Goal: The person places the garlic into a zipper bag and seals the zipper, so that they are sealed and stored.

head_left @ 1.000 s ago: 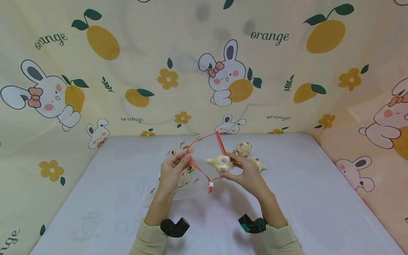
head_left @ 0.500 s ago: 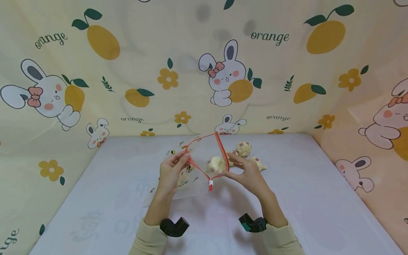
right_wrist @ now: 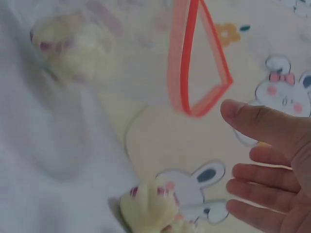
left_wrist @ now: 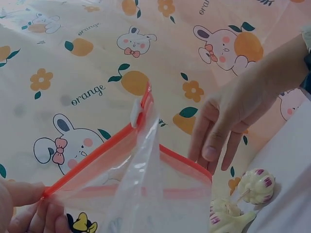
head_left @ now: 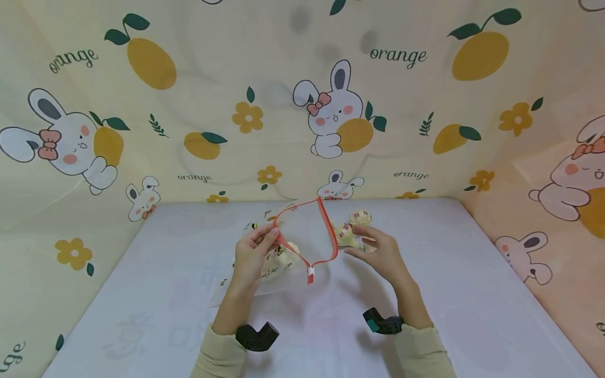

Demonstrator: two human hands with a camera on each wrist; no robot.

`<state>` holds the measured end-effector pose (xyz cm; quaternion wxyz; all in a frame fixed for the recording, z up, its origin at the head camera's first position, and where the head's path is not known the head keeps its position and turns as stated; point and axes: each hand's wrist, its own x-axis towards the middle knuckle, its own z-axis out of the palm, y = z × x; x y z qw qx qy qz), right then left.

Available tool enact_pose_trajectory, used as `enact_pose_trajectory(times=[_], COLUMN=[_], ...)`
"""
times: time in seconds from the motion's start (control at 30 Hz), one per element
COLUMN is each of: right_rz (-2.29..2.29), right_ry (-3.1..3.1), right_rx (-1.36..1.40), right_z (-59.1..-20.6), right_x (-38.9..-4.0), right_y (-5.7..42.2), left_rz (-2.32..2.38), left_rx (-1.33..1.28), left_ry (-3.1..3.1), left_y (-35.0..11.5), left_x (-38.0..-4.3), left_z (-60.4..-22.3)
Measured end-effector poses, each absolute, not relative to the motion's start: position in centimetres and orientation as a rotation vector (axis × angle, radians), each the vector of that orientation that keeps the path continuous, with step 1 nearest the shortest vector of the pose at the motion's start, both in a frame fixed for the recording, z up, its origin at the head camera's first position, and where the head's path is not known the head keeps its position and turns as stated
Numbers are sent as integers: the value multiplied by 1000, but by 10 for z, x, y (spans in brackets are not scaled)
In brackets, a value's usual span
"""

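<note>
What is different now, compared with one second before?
The right hand let go of one cream, purple-marked garlic bulb, which went down and left into the clear, red-rimmed plastic bag; the hand moved right. The left hand still pinches the bag.

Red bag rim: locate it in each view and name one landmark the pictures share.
Head: red bag rim just below centre, its left side pinched by the left hand.
Left wrist: red bag rim below and left of centre.
Right wrist: red bag rim in the upper half, right of centre.
Shared landmark: the right hand, right of centre in all three.
</note>
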<state>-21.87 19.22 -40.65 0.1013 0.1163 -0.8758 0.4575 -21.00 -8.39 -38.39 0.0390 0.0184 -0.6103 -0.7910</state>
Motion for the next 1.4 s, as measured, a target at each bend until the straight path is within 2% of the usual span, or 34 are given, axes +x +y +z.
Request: enact_pose_trajectory(times=[0.7, 1.4], right_rz=[1296, 1336], right_ry=[-2646, -2793], right_rx=[93, -19], right_z=[-442, -463], right_x=[-239, -246], right_y=[238, 250], left_rz=[-2424, -2418], left_rx=[58, 37], left_ry=[-1895, -1886], left_y=[-83, -83], left_x=[-208, -209], left_z=[-383, -385])
